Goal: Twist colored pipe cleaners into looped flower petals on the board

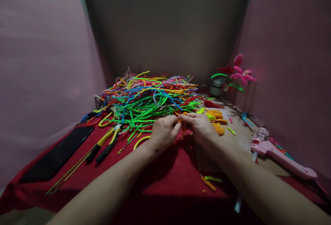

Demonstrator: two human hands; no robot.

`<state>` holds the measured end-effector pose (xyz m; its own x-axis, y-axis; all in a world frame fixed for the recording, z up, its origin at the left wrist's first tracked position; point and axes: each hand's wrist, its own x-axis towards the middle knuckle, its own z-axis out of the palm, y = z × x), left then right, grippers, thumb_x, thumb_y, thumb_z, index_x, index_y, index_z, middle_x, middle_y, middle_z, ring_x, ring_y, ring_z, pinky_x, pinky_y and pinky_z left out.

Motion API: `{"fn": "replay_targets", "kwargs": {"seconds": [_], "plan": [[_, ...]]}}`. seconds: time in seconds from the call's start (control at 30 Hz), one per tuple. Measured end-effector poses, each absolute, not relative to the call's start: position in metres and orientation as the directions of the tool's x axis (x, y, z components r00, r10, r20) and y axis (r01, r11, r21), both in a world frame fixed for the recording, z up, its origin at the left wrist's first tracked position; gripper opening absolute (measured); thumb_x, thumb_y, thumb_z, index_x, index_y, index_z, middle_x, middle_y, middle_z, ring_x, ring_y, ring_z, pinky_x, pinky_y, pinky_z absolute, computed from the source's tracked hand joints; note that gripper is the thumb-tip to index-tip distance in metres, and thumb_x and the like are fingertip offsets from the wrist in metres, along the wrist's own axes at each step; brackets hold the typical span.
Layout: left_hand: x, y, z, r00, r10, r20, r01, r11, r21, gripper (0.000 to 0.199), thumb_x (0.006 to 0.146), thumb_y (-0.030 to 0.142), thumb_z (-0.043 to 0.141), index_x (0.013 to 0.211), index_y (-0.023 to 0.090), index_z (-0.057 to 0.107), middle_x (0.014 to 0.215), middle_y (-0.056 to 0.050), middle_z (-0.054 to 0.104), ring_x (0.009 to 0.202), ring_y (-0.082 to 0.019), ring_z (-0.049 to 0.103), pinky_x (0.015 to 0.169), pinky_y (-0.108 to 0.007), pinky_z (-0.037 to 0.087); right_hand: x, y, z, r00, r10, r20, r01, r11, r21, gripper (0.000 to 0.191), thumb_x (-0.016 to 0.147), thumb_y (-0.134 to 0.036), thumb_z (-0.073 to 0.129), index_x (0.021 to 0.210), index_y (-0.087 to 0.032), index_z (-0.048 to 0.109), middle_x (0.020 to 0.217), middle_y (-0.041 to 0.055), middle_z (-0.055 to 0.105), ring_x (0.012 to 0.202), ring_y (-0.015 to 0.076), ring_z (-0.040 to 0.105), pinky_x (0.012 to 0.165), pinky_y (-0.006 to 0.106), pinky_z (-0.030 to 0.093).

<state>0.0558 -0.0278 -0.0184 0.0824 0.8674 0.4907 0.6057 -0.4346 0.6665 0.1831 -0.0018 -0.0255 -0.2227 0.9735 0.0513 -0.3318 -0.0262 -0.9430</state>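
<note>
An orange pipe cleaner (183, 131) is pinched between my two hands over the red cloth, one end hanging down. My left hand (165, 128) has its fingers curled closed on it. From the other side, my right hand (200, 125) grips it between thumb and forefinger. Right behind both hands rises a big heap of colourful pipe cleaners (150, 97), green ones at the front. Beside my right hand lie orange petal-like pipe cleaner pieces (218, 128) and yellow-green ones (210, 117), partly hidden by it.
Yellow-black pliers (110, 142), a black phone (59, 152) and thin green stems (71, 170) lie at left. On the right are a cardboard sheet (240, 142), a pink glue gun (281, 157) with a glue stick (238, 204), and pipe cleaner flowers (243, 75) in a grey pot (217, 87).
</note>
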Motion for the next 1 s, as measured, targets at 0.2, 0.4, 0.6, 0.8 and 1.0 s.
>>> {"fn": "replay_targets", "kwargs": {"seconds": [0.2,0.4,0.6,0.8,1.0], "plan": [[0.051,-0.03,-0.006,0.221,0.968,0.117,0.412,-0.201,0.888,0.022,0.073,0.032,0.052,0.058,0.016,0.052,0.047,0.004,0.044,0.042,-0.008,0.036,0.045,-0.021,0.027,0.184,0.0,-0.022,-0.172,0.985,0.011,-0.386,-0.057,-0.921,0.022,0.05,-0.029,0.074,0.056,-0.011,0.063,0.05,0.0007,0.058,0.045,0.0095,0.048,0.047,0.024,0.036],[0.049,-0.03,-0.004,0.24,0.942,0.233,0.524,-0.328,0.786,0.018,0.073,0.027,0.054,0.061,0.014,0.057,0.052,0.004,0.047,0.048,-0.007,0.038,0.049,-0.02,0.029,0.185,0.001,-0.021,-0.156,0.988,0.001,-0.404,-0.063,-0.913,0.021,0.048,-0.028,0.075,0.057,-0.012,0.065,0.053,0.0024,0.062,0.048,0.011,0.052,0.05,0.025,0.039],[0.051,-0.028,-0.015,0.266,0.886,0.38,0.704,-0.448,0.55,0.015,0.077,0.027,0.054,0.07,0.016,0.06,0.061,0.002,0.055,0.056,-0.01,0.045,0.057,-0.022,0.033,0.187,0.004,-0.02,-0.136,0.991,-0.019,-0.469,-0.081,-0.88,0.018,0.047,-0.023,0.076,0.055,-0.011,0.064,0.052,0.001,0.061,0.047,0.0099,0.052,0.049,0.023,0.039],[0.049,-0.035,-0.008,0.269,0.863,0.427,0.44,-0.505,0.743,0.021,0.079,0.026,0.054,0.097,0.016,0.057,0.066,0.002,0.056,0.054,-0.007,0.045,0.054,-0.019,0.037,0.191,0.01,-0.015,-0.132,0.99,-0.052,-0.52,-0.114,-0.846,0.011,0.057,-0.017,0.07,0.055,-0.011,0.061,0.046,-0.0008,0.056,0.041,0.0081,0.048,0.044,0.021,0.036],[0.045,-0.043,0.007,0.426,0.858,0.287,0.203,-0.4,0.894,0.02,0.083,0.022,0.049,0.094,0.013,0.062,0.072,-0.002,0.06,0.063,-0.01,0.058,0.065,-0.024,0.047,0.195,0.013,-0.011,-0.157,0.98,-0.121,-0.564,-0.19,-0.804,0.013,0.069,-0.013,0.061,0.056,-0.012,0.058,0.046,-0.0009,0.055,0.04,0.0074,0.046,0.043,0.02,0.035]]}}
